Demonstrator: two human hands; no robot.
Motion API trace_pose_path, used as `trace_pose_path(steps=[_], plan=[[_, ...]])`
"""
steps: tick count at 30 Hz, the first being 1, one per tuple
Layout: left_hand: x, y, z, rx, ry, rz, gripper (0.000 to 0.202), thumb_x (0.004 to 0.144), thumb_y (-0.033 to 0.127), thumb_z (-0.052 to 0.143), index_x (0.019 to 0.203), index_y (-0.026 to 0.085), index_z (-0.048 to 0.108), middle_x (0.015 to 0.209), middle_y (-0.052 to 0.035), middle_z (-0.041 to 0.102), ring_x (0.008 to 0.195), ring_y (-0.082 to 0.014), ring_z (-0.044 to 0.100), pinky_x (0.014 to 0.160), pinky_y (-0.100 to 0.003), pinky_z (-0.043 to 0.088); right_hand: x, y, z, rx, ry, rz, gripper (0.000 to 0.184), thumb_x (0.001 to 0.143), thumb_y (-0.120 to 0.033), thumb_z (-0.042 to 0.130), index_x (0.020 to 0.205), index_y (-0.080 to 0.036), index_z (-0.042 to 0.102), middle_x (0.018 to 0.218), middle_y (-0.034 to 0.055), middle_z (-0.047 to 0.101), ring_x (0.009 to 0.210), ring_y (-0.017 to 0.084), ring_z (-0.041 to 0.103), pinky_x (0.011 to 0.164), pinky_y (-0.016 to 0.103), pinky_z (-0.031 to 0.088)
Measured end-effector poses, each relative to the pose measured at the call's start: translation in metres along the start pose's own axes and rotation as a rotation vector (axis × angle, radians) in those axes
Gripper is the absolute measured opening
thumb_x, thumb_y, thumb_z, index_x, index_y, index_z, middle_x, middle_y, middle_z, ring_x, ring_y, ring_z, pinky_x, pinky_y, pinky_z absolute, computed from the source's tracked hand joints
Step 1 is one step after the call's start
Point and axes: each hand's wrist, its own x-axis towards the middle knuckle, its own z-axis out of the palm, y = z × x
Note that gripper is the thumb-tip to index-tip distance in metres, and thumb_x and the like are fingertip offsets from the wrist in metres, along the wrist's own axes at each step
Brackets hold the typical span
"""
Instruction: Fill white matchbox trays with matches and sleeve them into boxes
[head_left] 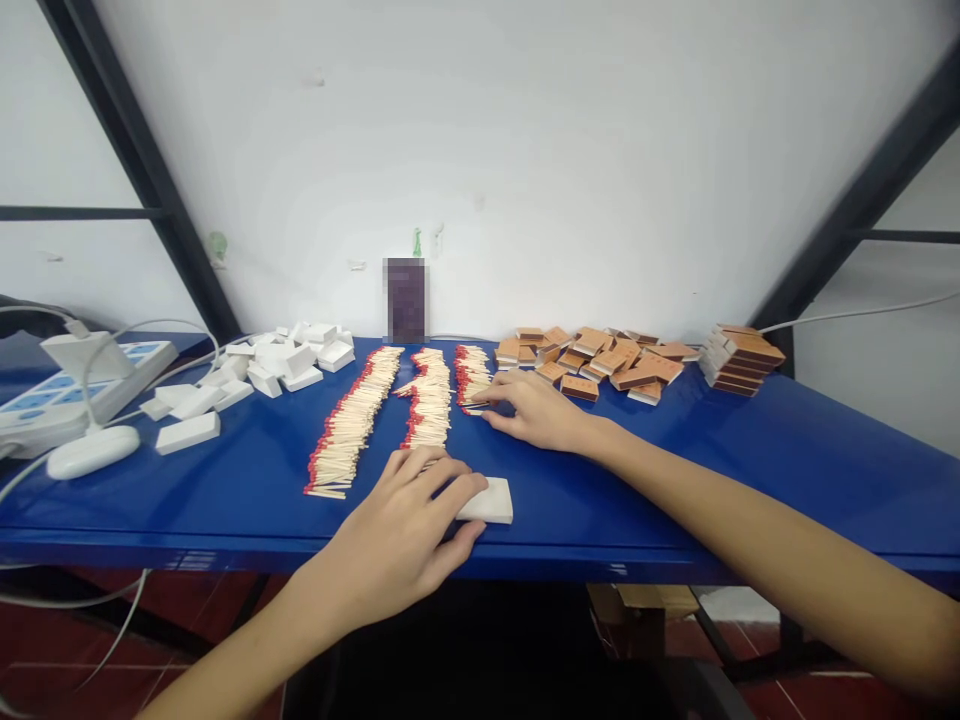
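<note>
My left hand rests near the table's front edge, its thumb and fingers closed on the left end of a white matchbox tray. The tray lies on the blue table; whether anything is inside is not visible. My right hand reaches to the near end of the right row of red-tipped matches, its thumb and fingertips closed around a few of them. Beside it runs a middle row of matches, partly hidden behind my left hand. A longer left row of matches slants toward the front.
White matchbox trays lie heaped at the back left. Brown matchbox sleeves are piled at the back right, beside a stack of matchboxes. A power strip with white cables sits far left. A pixelated dark object leans against the wall.
</note>
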Motion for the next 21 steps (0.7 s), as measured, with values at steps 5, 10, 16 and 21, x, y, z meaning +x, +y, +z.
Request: trace_pose_path(steps=[5, 10, 16, 21], plan=[[-0.0008, -0.0017, 0.0010, 0.000, -0.006, 0.009, 0.022, 0.101, 0.025, 0.050, 0.122, 0.020, 0.055, 0.117, -0.0069, 0.064, 0.113, -0.0259, 0.052, 0.098, -0.044, 0.039, -0.0010, 0.0005, 0.0002, -0.006, -0.017, 0.016, 0.026, 0.095, -0.027, 0.058, 0.112, -0.020, 0.075, 0.089, 0.0074, 0.063, 0.085, 0.021, 0.055, 0.075, 0.031, 0.035], [0.0000, -0.0016, 0.0011, 0.019, -0.003, 0.032, 0.022, 0.101, 0.025, 0.047, 0.121, 0.019, 0.055, 0.115, -0.0084, 0.064, 0.112, -0.0267, 0.054, 0.096, -0.045, 0.043, -0.0019, 0.0008, 0.0016, 0.017, 0.006, 0.011, 0.025, 0.094, -0.025, 0.057, 0.109, -0.019, 0.076, 0.091, 0.0073, 0.062, 0.084, 0.020, 0.055, 0.075, 0.031, 0.037], [-0.0002, 0.0015, 0.0040, 0.085, 0.053, 0.056, 0.023, 0.101, 0.021, 0.045, 0.120, 0.020, 0.057, 0.112, -0.0098, 0.064, 0.110, -0.0274, 0.056, 0.095, -0.046, 0.046, -0.0005, 0.0009, 0.0020, 0.041, -0.012, 0.037, 0.024, 0.093, -0.024, 0.058, 0.109, -0.017, 0.076, 0.093, 0.0084, 0.063, 0.087, 0.021, 0.057, 0.076, 0.032, 0.039], [-0.0010, 0.0013, 0.0042, 0.063, 0.054, 0.050, 0.022, 0.100, 0.021, 0.048, 0.120, 0.018, 0.056, 0.115, -0.0099, 0.064, 0.109, -0.0272, 0.057, 0.096, -0.045, 0.045, 0.0015, 0.0034, 0.0042, 0.121, 0.016, 0.059, 0.017, 0.088, -0.019, 0.062, 0.097, -0.016, 0.077, 0.090, 0.0071, 0.065, 0.083, 0.019, 0.059, 0.076, 0.030, 0.041]])
